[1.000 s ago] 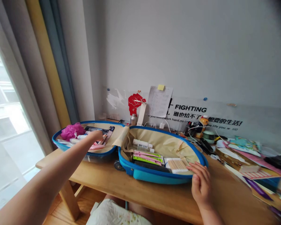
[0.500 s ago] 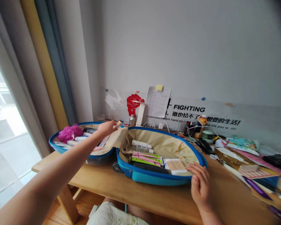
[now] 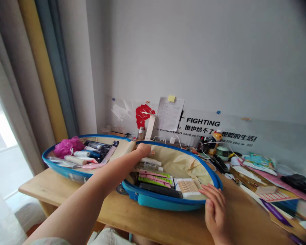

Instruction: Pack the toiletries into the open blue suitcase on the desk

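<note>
An open blue suitcase with a beige lining lies on the table, its two halves side by side. Over the back inner corner of the right half, my left hand is closed around a small white tube with an orange mark, mostly hidden by the fingers. Below it lie white-capped clear bottles, pink and green packets, a dark flat case and a pack of cotton swabs. My right hand rests on the front right rim near the swabs, fingers stretched out, holding nothing.
In the left half are a purple bath puff, white tubes and dark pouches. A small metallic bottle stands behind the suitcase. Clutter, including a green-lidded jar and a purple pen-like object, covers the table's right side.
My left hand has moved right and down with the small tube, from above the left half to inside the right half. My right hand stays at the rim; the view has shifted slightly.
</note>
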Demonstrator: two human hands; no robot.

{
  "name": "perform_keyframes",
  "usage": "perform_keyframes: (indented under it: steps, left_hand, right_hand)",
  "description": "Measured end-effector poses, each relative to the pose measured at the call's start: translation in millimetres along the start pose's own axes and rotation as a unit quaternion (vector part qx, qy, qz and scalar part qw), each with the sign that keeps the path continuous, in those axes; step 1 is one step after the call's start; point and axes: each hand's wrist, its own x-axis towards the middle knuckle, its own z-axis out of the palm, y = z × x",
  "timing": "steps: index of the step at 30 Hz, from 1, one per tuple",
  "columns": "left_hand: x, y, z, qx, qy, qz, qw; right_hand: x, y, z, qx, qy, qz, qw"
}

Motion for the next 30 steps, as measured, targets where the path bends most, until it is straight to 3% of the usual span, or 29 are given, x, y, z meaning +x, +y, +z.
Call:
perform_keyframes:
  steps: [9, 30]
  left_hand:
    - [2.9, 2.6, 5.7, 0.064, -0.04, -0.022, 0.997]
    - [3.8, 10.7, 13.8, 0.044, -0.025, -0.021, 0.998]
  right_hand:
    - [-0.6, -1.2, 0.0, -0.004, -0.001, -0.001, 1.0]
    - [-0.2, -1.2, 1.2, 0.002, 0.007, 0.004, 1.0]
